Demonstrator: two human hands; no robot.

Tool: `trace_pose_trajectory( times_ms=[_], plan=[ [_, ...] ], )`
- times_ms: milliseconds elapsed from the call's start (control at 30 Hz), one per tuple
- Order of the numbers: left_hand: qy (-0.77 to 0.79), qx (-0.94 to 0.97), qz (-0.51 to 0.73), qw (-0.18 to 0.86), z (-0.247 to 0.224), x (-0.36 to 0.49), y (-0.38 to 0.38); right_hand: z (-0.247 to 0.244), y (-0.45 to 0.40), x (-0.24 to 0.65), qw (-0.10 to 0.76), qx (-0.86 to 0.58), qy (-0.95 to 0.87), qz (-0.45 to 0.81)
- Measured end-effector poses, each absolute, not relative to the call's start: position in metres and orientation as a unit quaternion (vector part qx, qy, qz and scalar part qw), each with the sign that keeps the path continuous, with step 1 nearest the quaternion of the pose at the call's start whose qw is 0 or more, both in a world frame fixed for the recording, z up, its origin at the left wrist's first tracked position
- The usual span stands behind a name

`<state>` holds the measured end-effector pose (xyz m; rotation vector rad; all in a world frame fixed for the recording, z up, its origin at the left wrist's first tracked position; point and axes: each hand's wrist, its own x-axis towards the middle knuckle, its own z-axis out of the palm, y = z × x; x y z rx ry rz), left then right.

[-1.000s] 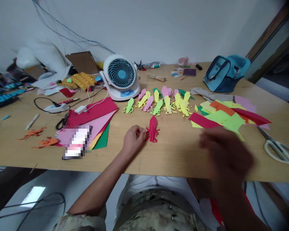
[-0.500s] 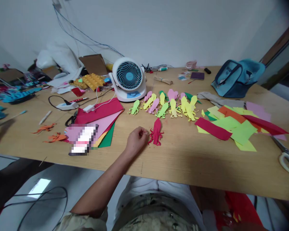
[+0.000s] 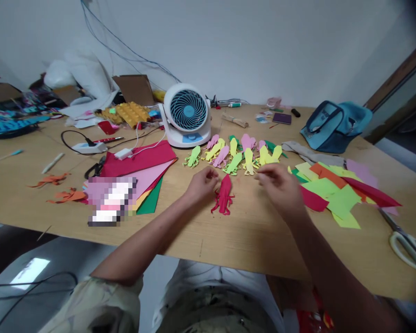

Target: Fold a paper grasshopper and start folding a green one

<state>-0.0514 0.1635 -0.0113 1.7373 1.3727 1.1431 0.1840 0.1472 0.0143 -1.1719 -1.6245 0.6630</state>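
Note:
A red folded-paper figure with thin bent legs [image 3: 225, 195] lies on the table in front of me, its pointed end away from me. Just left of it is my left hand [image 3: 203, 184], its fingers curled together near the figure's side; whatever they may hold is hidden. My right hand [image 3: 280, 188] is over the table to the right of the figure, slightly blurred, thumb and fingers apart with nothing seen between them. Behind both hands lie several similar paper figures in green, yellow and pink, such as a light green one [image 3: 234, 163], partly covered by the right hand.
A white desk fan [image 3: 188, 113] stands behind the figures. Coloured paper sheets [image 3: 138, 159] and a pixelated object lie left, with orange paper figures [image 3: 68, 196] beyond. At right are loose paper pieces [image 3: 346, 201], scissors [image 3: 402, 238] and a blue bag [image 3: 336, 127].
My right hand has come into view from the right, over the table. My left hand has shifted slightly up from the red figure's side. The head view has turned a little; the figure stays put.

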Motion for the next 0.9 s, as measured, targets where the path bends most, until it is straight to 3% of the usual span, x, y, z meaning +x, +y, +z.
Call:
trace_pose_trajectory(
  times_ms=[167, 400, 900],
  plan=[
    [0.489, 0.672, 0.407, 0.378, -0.021, -0.042, 0.205, -0.007, 0.186, 0.155, 0.445, -0.487, -0.634, 0.404],
    [0.418, 0.635, 0.447, 0.472, -0.036, -0.035, 0.212, -0.029, 0.206, 0.139, 0.429, -0.467, -0.625, 0.455],
    [0.399, 0.616, 0.468, 0.493, -0.037, -0.033, 0.206, -0.048, 0.207, 0.141, 0.466, -0.433, -0.576, 0.514]
  ],
)
